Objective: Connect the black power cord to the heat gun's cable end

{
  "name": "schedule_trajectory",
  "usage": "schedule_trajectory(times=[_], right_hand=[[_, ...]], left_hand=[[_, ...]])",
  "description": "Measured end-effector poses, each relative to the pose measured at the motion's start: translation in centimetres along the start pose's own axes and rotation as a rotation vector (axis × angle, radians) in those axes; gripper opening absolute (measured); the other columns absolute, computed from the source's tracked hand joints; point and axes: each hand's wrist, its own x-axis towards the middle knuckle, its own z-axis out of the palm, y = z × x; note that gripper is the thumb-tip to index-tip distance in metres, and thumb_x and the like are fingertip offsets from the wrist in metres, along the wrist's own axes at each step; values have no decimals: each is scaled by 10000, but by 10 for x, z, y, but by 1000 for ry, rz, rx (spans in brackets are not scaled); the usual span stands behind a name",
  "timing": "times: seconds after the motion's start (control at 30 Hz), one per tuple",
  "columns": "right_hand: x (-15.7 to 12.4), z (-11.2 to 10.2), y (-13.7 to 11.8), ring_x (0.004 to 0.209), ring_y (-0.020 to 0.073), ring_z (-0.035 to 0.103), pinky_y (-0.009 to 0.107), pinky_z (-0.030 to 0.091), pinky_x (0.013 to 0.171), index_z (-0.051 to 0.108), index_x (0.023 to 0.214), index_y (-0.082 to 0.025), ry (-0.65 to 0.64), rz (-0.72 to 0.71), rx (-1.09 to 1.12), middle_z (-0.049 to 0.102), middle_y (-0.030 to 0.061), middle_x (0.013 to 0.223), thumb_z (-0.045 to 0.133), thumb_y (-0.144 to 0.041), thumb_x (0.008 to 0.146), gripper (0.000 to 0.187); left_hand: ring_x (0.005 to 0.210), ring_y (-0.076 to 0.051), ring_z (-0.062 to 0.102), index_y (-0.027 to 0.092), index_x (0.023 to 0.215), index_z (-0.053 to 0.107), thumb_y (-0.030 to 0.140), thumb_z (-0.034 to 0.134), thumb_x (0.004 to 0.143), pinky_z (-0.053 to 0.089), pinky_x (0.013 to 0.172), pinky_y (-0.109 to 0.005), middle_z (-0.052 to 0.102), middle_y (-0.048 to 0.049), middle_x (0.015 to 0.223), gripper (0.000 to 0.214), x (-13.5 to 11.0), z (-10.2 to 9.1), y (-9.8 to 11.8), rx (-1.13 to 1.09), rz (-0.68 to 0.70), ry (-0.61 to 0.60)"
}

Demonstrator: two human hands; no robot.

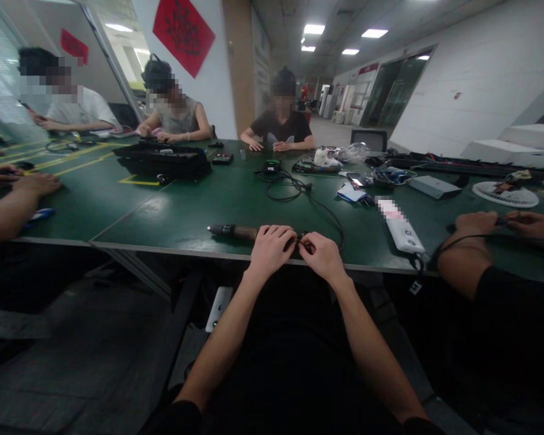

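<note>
At the near edge of the dark green table, the person's left hand is curling over the right-hand end of a dark, rod-shaped tool with a brownish barrel, fingers closed down on it. That tool is lying flat, its long axis running left to right along the table edge, its free end pointing away to the left. Just beside it, the right hand is pinching something small and dark where the black cable seems to be meeting the tool; what exactly is pinched is too small to tell. Both hands are almost touching, the left one nearer the barrel. A white power strip is resting to the right.
</note>
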Motion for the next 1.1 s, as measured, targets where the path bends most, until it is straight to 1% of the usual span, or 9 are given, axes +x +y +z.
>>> schedule_trajectory(times=[0.1, 0.23, 0.4, 0.57, 0.73, 0.93, 1.1], right_hand=[[0, 0, 0, 805, 192, 644, 291, 466, 745, 660, 909, -240, 0, 1, 4, 698, 37, 923, 633, -265, 954, 58], [0, 0, -1, 792, 190, 643, 291, 465, 734, 666, 909, -239, 3, 7, 3, 701, 37, 915, 633, -261, 950, 57], [0, 0, -2, 811, 192, 652, 296, 476, 755, 667, 907, -240, 6, 7, -3, 704, 38, 926, 632, -257, 949, 57], [0, 1, -2, 826, 198, 660, 298, 478, 760, 675, 920, -243, 7, 10, -11, 713, 43, 935, 628, -264, 957, 64], [-1, 2, -2, 828, 198, 664, 297, 476, 764, 678, 934, -246, 14, 18, -19, 716, 42, 942, 626, -260, 958, 59], [0, 1, -2, 808, 194, 654, 293, 467, 741, 669, 919, -246, 8, 15, -26, 711, 38, 931, 628, -267, 958, 60], [0, 0, -2, 825, 194, 658, 294, 468, 760, 661, 917, -243, 7, 13, -30, 709, 36, 935, 621, -263, 961, 63]], left_hand=[[1194, -246, 634, 294, 1145, 679, 297, 623, 989, 417, 1058, -470, 719, -17, 1302, 165, 0, 0, 0, 1, -5, 6], [1205, -240, 633, 318, 1164, 683, 282, 630, 981, 417, 1061, -460, 715, -4, 1316, 194, -1, 0, 0, -3, 13, 0], [1193, -249, 637, 289, 1133, 681, 288, 618, 990, 415, 1062, -470, 722, -29, 1293, 156, 0, 1, 0, 0, -7, 14], [1201, -232, 634, 316, 1157, 679, 278, 625, 983, 415, 1071, -456, 719, -2, 1300, 185, -1, 1, -1, -8, 12, 5], [1177, -249, 641, 289, 1137, 679, 281, 627, 979, 424, 1052, -465, 728, -31, 1267, 166, 0, 1, 0, -1, -13, 12], [1193, -239, 633, 315, 1159, 672, 270, 618, 983, 415, 1060, -456, 720, -9, 1295, 189, 0, -2, 1, -5, 8, -2], [1170, -249, 637, 290, 1149, 665, 280, 613, 989, 416, 1050, -461, 729, -34, 1256, 169, 0, 1, 1, 0, -19, 7]])
